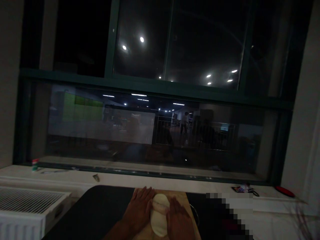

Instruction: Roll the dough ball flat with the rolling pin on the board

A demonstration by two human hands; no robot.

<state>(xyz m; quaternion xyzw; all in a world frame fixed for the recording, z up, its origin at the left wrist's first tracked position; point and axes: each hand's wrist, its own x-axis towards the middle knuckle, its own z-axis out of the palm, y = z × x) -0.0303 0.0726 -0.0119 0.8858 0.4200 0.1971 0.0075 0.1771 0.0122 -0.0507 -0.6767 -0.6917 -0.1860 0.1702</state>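
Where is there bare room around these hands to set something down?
The dark tabletop looks bare left of the left hand and wooden board. The windowsill is also free between the small scrap and the small items toward its right end. The board is crowded: dough and right hand share it.

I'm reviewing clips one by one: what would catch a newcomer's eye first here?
Probably the pale, dough-like oval at bottom centre, on a board between the left hand and right hand. Above, bright lights dot the dark window; a flat red object lies on the sill at right.
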